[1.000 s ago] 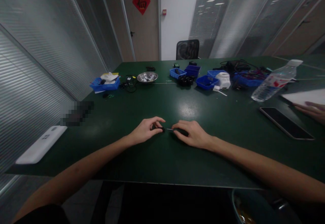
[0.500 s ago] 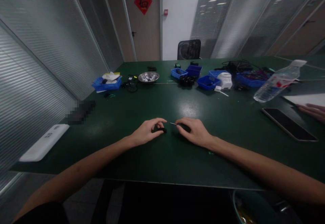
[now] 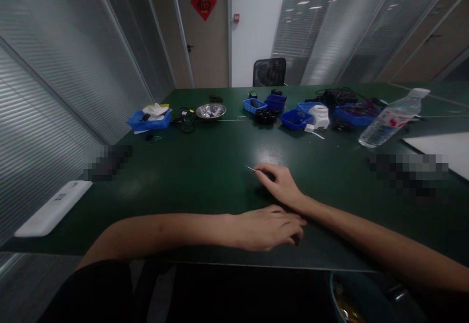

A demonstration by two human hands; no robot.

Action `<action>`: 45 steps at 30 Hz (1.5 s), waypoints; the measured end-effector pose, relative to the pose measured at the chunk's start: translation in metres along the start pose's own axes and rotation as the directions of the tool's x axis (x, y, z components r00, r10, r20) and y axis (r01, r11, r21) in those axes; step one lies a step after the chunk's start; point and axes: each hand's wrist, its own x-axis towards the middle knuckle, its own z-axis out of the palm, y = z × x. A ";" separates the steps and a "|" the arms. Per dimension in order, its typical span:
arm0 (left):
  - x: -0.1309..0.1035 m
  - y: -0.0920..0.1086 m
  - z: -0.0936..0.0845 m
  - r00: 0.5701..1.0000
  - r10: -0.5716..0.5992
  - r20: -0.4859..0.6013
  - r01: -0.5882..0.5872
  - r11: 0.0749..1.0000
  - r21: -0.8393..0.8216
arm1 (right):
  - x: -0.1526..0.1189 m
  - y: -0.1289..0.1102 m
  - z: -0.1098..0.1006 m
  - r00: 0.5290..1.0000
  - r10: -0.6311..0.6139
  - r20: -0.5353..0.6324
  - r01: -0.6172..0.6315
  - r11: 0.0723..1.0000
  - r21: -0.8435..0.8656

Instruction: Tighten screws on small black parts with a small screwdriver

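My right hand (image 3: pixel 280 181) rests above the green tabletop, thumb and index finger pinched on a thin metal rod (image 3: pixel 250 168). The rod's bright tip points left, and I cannot tell what kind of tool it is. Below it, my left hand (image 3: pixel 269 227) reaches across, palm down, with its fingers curled beside my right forearm. A small dark bit shows under the left fingertips. What those fingers hold is mostly hidden.
The green table (image 3: pixel 205 186) carries blue trays (image 3: pixel 295 119), a metal bowl (image 3: pixel 211 112), cables and a tissue-filled blue basket (image 3: pixel 150 120) farther back. A tilted plastic bottle (image 3: pixel 392 118) is at right, a white box (image 3: pixel 54 208) at left. Below the edge sits a bin (image 3: pixel 333 296).
My left hand, earlier pinching a small black piece facing the rod, has swung right and nearer to me, beside my right forearm. My right hand keeps the rod.
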 end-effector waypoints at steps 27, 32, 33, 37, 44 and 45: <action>-0.405 -0.152 -0.165 0.104 -0.790 -0.604 0.993 0.051 0.104 | 0.002 -0.008 -0.004 0.995 0.039 0.087 -0.039 0.999 -0.002; -0.403 -0.140 -0.167 0.051 -0.767 -0.639 0.999 0.027 0.047 | 0.001 -0.006 -0.004 0.995 0.022 0.099 -0.021 1.000 -0.010; -0.403 -0.137 -0.167 0.032 -0.767 -0.641 0.999 0.013 0.034 | 0.001 -0.006 -0.004 0.995 0.021 0.100 -0.020 1.000 -0.013; -0.401 -0.129 -0.170 -0.015 -0.777 -0.630 0.999 -0.036 0.020 | 0.001 -0.005 -0.003 0.995 0.014 0.099 -0.012 1.000 -0.023; -0.401 -0.125 -0.175 -0.026 -0.788 -0.615 0.954 -0.203 0.220 | 0.000 -0.005 -0.003 0.995 0.010 0.102 -0.007 1.000 -0.025; -0.401 -0.125 -0.174 -0.036 -0.785 -0.619 0.943 -0.231 0.238 | 0.000 -0.006 -0.003 0.995 0.011 0.104 -0.008 1.000 -0.026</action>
